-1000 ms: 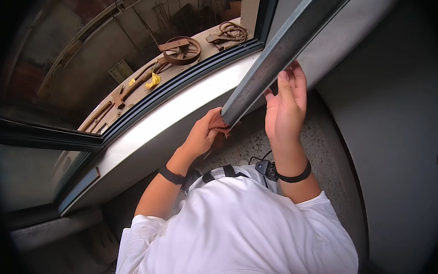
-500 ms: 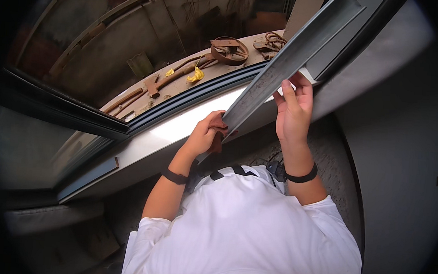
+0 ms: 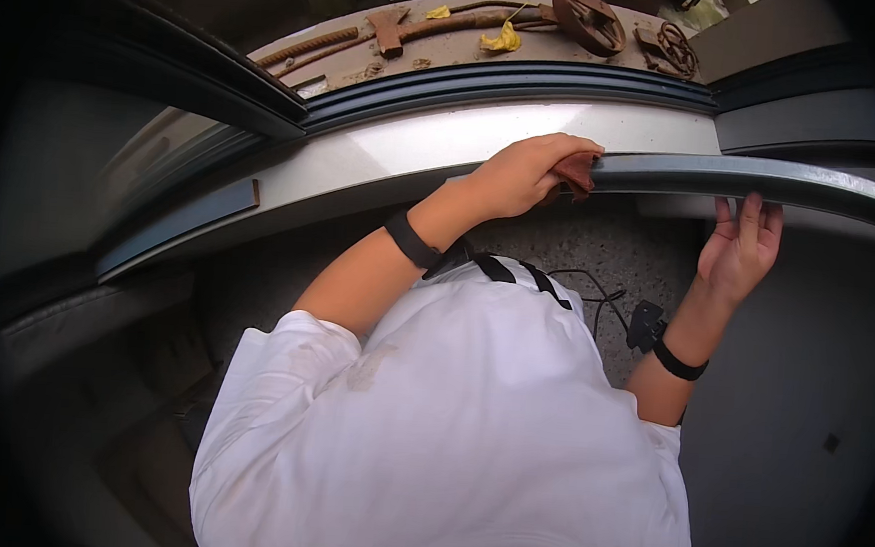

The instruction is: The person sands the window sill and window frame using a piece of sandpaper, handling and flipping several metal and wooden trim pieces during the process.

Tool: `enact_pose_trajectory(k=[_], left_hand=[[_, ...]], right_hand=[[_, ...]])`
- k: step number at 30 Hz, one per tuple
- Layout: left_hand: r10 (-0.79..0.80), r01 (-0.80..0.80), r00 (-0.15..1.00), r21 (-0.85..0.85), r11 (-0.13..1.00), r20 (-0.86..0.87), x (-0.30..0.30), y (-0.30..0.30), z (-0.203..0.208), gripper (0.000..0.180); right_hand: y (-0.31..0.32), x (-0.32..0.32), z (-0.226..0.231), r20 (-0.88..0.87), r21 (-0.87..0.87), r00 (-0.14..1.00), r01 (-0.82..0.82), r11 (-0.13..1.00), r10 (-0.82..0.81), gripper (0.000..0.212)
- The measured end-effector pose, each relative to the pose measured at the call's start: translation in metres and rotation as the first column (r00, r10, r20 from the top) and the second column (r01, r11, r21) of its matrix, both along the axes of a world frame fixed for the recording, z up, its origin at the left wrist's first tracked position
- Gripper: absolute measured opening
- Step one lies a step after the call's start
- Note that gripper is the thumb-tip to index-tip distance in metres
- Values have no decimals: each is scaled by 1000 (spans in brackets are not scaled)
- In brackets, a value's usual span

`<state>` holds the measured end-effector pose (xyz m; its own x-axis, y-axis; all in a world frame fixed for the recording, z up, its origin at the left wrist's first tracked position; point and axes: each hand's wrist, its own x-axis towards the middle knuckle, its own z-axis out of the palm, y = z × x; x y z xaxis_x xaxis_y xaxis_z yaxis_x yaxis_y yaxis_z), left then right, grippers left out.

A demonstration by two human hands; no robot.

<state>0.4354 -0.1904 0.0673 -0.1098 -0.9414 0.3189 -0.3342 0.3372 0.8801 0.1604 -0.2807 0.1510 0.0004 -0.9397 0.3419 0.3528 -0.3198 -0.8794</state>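
Observation:
A long grey metal channel [image 3: 704, 178] lies crosswise in front of me, just over the near side of the white window sill, running out to the right. My left hand [image 3: 524, 177] is closed on a reddish-brown cloth [image 3: 576, 174], pressed around the channel toward its left part. The fingers of this hand are partly hidden by the cloth. My right hand [image 3: 737, 254] holds the channel from below at its near edge, palm up. Its fingertips are at the metal and its thumb is partly out of sight.
Behind the white sill [image 3: 396, 136] runs a dark window track [image 3: 509, 80]. On the ledge beyond lie a rusty hammer [image 3: 387, 32], a rusty wheel [image 3: 587, 20], a ribbed bar [image 3: 306, 45] and yellow leaves [image 3: 502, 39]. A black cable [image 3: 607, 294] hangs near my right wrist.
The channel has swung from a steep slant to nearly level, its far end moving right and down. Both my hands have shifted right, the left also upward. My view has turned too.

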Motion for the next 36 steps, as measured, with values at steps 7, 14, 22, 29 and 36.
enact_pose_trajectory(k=[7, 14, 22, 29, 36], left_hand=[[358, -260, 845, 279, 925, -397, 85, 69, -19, 52], [648, -501, 658, 420, 757, -384, 142, 155, -58, 37], [790, -517, 482, 605, 605, -379, 109, 174, -69, 31], [882, -687, 341, 554, 470, -325, 74, 177, -66, 29], [977, -828, 11, 547, 128, -213, 21, 190, -56, 34]], right_hand=[[-3, -30, 3, -30, 64, 996, 83, 994, -81, 27], [-36, -26, -10, -10, 87, 995, 101, 991, -101, 26], [-90, 77, -10, 98, 101, 995, -33, 994, 23, 25], [-149, 213, -51, 184, 165, 936, -331, 929, 301, 26], [-181, 352, -116, 277, 344, 880, -465, 816, 385, 28]])
